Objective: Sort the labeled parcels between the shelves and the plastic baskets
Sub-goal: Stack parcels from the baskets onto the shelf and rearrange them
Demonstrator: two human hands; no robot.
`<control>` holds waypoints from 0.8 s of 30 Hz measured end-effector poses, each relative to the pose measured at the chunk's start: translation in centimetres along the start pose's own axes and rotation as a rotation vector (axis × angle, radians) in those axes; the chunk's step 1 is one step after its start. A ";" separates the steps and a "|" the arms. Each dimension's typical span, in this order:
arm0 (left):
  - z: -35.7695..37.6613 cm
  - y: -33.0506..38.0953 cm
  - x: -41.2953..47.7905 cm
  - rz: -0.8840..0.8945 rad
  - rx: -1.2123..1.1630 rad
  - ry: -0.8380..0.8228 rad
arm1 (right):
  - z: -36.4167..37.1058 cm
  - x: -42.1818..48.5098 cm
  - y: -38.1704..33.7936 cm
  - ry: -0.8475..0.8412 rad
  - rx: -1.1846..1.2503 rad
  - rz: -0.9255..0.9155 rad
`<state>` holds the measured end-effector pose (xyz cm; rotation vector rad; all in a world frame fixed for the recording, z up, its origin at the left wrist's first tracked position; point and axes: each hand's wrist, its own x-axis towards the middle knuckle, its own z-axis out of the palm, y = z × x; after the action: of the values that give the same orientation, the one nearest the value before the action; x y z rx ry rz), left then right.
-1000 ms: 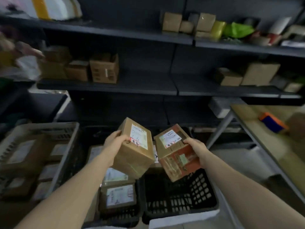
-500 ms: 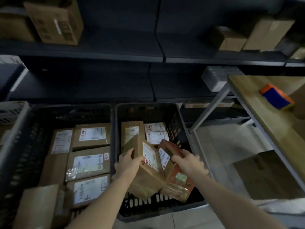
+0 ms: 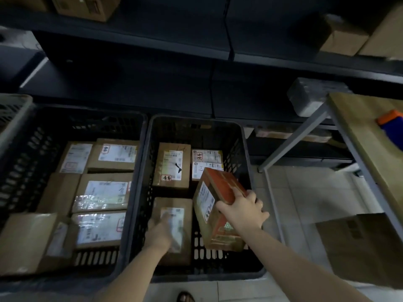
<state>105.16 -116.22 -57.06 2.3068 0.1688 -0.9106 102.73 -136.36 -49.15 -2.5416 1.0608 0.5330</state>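
We are laying the plain brown cardboard parcel with the white label (image 3: 174, 205) flat in the near left corner of the black slotted plastic basket (image 3: 196, 119); half a second ago it was hanging above it. Our left hand (image 3: 160, 233) is resting blurred on its top, so we cannot tell whether its fingers are gripping or releasing. Our right hand (image 3: 243, 211) is clasping the red-printed carton (image 3: 218, 192), tilting it on edge over the near right gap. We are judging one parcel sorted, the second nearly.

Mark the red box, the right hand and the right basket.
red box (image 3: 218, 186): head view, on its red top face.
right hand (image 3: 242, 211): head view, on the back of the hand.
right basket (image 3: 196, 120): head view, on its far rim.
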 end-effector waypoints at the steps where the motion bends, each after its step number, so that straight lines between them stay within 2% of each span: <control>1: 0.7 -0.7 0.1 0.049 0.143 -0.081 | 0.0 0.1 0.0 0.007 -0.009 -0.002; 4: 1.9 -1.0 0.0 0.296 0.656 -0.256 | 0.0 0.0 0.0 0.019 0.001 -0.010; 6: 2.1 -0.5 -0.5 0.338 0.872 -0.373 | 0.0 -0.2 0.1 0.044 0.034 -0.002; 8: 2.1 0.0 -0.6 0.321 0.974 -0.409 | 0.3 -0.6 0.3 0.065 0.045 -0.003; 10: 2.3 0.6 -0.4 0.331 1.016 -0.355 | 0.8 -1.2 0.4 0.072 0.037 -0.011; 13: 1.8 1.6 0.2 0.283 0.942 -0.232 | 2.3 -2.0 0.1 0.022 0.109 0.020; 17: -0.2 2.3 1.1 0.238 0.798 -0.148 | 4.1 -2.2 0.1 -0.072 0.589 0.133; 18: -0.6 2.1 1.3 0.251 0.805 -0.136 | 4.6 -2.0 0.5 -0.066 0.633 0.135; 19: -0.9 1.9 1.5 0.267 0.808 -0.128 | 4.7 -1.9 0.9 -0.062 0.595 0.121; 21: -1.1 1.4 1.7 0.294 0.805 -0.144 | 5.4 -1.3 2.1 -0.063 0.370 0.085; 24: -0.4 0.9 1.8 0.330 0.845 -0.266 | 6.4 -0.6 3.0 -0.170 0.011 -0.024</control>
<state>107.07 -116.83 -57.56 2.7746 -0.8357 -1.2507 98.79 -135.17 -54.99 -2.4455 0.9692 0.7197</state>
